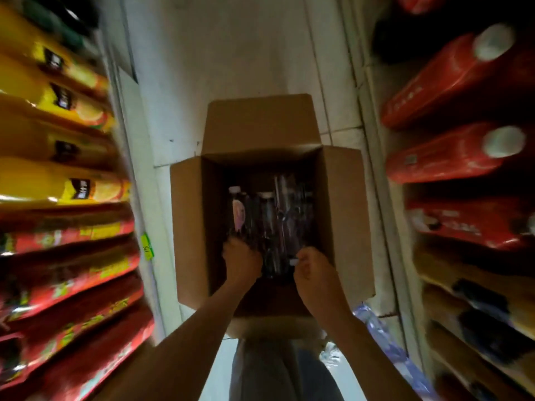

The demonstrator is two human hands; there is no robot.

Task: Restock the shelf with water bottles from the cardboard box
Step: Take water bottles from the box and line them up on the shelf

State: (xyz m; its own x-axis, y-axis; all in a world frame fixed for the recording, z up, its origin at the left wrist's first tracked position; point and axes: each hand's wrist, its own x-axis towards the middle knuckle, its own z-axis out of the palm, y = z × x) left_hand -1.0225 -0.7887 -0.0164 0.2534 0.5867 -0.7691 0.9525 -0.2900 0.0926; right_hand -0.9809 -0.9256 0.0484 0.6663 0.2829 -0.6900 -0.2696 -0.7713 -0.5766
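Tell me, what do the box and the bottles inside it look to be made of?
The box looks like plain brown cardboard, matte, with creased flaps folded outward. The bottles seem to be clear plastic, glossy, with glints on their sides and white caps; the dim box interior leaves that partly open.

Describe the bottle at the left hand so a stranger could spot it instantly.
Find the open cardboard box on the floor between the two shelf rows. Inside, clear bottles lie in shadow. The one meant, the leftmost bottle, lies just beyond the left hand; it alone shows a pale pinkish label below its white cap.
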